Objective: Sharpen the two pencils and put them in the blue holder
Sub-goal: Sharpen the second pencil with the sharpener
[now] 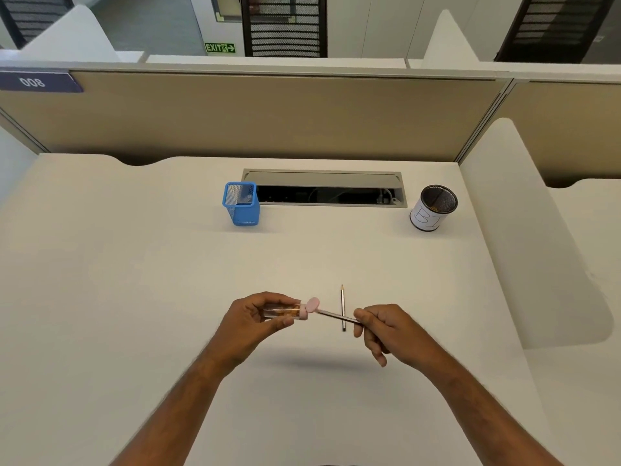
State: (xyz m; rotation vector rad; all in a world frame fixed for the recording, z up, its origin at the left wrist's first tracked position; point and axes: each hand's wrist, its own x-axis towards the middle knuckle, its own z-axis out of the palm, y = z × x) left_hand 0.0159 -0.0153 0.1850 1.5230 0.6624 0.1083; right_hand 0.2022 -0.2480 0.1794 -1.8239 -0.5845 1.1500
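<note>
My left hand (pixel 258 319) grips a clear tube sharpener (pixel 292 312) with a pink cap; brown shavings show inside it. My right hand (pixel 383 327) pinches a dark pencil (pixel 336 316) whose tip sits at the sharpener's pink end. A second pencil (pixel 342 304) lies flat on the white desk (pixel 134 280) just behind, pointed tip facing away from me, partly crossed by the held pencil. The blue mesh holder (pixel 241 204) stands upright at the back of the desk, left of centre, well away from both hands.
A round black mesh cup (pixel 433 208) wrapped in white paper stands at the back right. An open cable tray (pixel 327 190) is set into the desk between the two holders. Beige partition panels (pixel 268 116) close off the back and a white divider (pixel 524 230) the right.
</note>
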